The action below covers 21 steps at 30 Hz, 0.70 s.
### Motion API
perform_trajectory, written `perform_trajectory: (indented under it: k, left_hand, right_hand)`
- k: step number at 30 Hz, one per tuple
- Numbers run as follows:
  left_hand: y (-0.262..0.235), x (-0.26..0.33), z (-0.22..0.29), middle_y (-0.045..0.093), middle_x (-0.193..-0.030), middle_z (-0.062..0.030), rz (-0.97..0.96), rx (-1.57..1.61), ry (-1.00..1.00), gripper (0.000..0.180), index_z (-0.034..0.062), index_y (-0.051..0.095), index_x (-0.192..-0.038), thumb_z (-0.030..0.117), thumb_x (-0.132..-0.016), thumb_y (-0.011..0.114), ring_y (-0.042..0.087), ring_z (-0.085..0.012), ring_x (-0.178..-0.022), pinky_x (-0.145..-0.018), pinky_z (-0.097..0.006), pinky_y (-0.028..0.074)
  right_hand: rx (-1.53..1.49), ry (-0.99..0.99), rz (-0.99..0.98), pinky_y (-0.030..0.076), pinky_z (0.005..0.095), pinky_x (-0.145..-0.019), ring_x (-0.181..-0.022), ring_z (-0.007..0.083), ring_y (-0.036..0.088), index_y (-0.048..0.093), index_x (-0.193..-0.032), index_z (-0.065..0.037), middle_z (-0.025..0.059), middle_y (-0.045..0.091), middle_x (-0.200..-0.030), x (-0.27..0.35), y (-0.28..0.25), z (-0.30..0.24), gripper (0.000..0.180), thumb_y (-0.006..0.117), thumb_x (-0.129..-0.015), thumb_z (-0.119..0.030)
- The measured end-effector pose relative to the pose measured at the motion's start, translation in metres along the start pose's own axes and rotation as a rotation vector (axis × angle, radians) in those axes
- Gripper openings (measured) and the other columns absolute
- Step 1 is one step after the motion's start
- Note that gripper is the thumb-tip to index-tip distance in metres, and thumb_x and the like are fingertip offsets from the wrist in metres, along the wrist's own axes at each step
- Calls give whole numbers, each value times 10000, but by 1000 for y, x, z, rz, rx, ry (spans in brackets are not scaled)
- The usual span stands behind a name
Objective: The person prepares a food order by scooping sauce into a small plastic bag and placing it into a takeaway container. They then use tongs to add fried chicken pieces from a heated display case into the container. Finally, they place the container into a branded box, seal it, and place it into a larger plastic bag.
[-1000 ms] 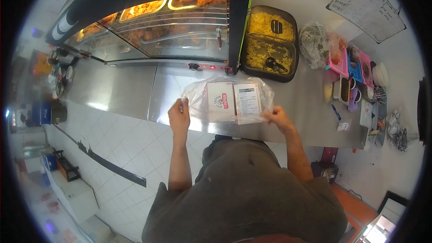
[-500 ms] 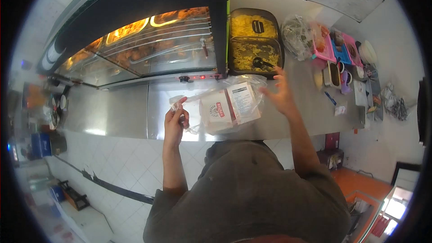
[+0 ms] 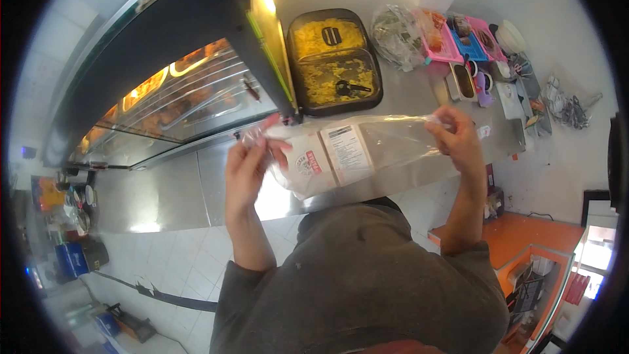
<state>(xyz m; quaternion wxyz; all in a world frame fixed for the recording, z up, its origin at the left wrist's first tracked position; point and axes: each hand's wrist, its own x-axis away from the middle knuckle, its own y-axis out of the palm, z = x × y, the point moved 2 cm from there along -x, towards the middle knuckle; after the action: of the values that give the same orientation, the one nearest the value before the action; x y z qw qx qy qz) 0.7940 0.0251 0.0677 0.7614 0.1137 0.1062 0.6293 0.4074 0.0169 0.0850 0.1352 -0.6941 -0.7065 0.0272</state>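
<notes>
A clear plastic bag (image 3: 400, 141) is stretched sideways over the steel counter, between my two hands. Inside it lies a white takeaway box (image 3: 309, 161) with a red printed mark, and beside that a box panel (image 3: 346, 153) bearing a white label. My right hand (image 3: 457, 138) pinches the bag's right end, thumb against fingers. At the bag's left end is my left hand (image 3: 251, 165), its fingers curled into the crumpled plastic; their exact grip is partly blurred.
A lit glass warming cabinet (image 3: 190, 92) with fried food stands at the left of the counter (image 3: 164, 190). Behind the bag sits a black divided pan (image 3: 337, 108) of yellow food with a black spoon. Pink and blue baskets (image 3: 442, 51) and a bagged bundle of greens (image 3: 396, 36) stand farther right.
My right hand went from open above the bag to gripping its right end and pulled it rightward. The bag is now stretched wide. The whole view has turned to the right.
</notes>
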Motion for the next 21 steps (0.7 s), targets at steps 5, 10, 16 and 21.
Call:
perform_trajectory:
  k: [5, 10, 16, 21]
  left_hand:
    - [99, -48, -2, 716, -898, -208, -114, -351, -201, 368, -125, 625, -1105, 221, -1033, 521, 739, -244, -767, -620, -264, 570]
    - [132, -59, -52, 698, -782, -172, 75, -499, -140, 222, -93, 654, -967, 128, -963, 636, 720, -239, -699, -632, -295, 582]
    - [97, -49, -179, 232, -1575, -183, 46, -727, 477, 1579, 15, 1, -1553, 586, -427, 949, 282, -335, -1437, -1184, -520, 204]
    - [150, -101, -293, 284, -1523, -257, -367, -864, -92, 1164, 21, 313, -1452, 421, -552, 934, 303, -369, -1404, -1155, -434, 247]
  right_hand:
    - [-58, -187, 132, 470, 209, -538, -617, 41, 571, 622, -993, -54, -17, 571, -769, 3, -45, -12, 157, 672, -850, -11]
    - [320, -362, 61, 528, 283, -778, -861, 133, 656, 597, -1128, -51, 52, 643, -950, -10, -113, 11, 295, 676, -853, 20]
    - [647, -236, 26, 357, 463, -1082, -1318, 315, 440, 465, -1413, -93, 175, 445, -1448, -40, -240, 158, 794, 838, -737, -276]
    - [731, -347, -374, 194, 517, -1174, -1449, 416, 193, 128, -1554, -56, 251, 155, -1589, -57, -122, 249, 1360, 918, -524, -462]
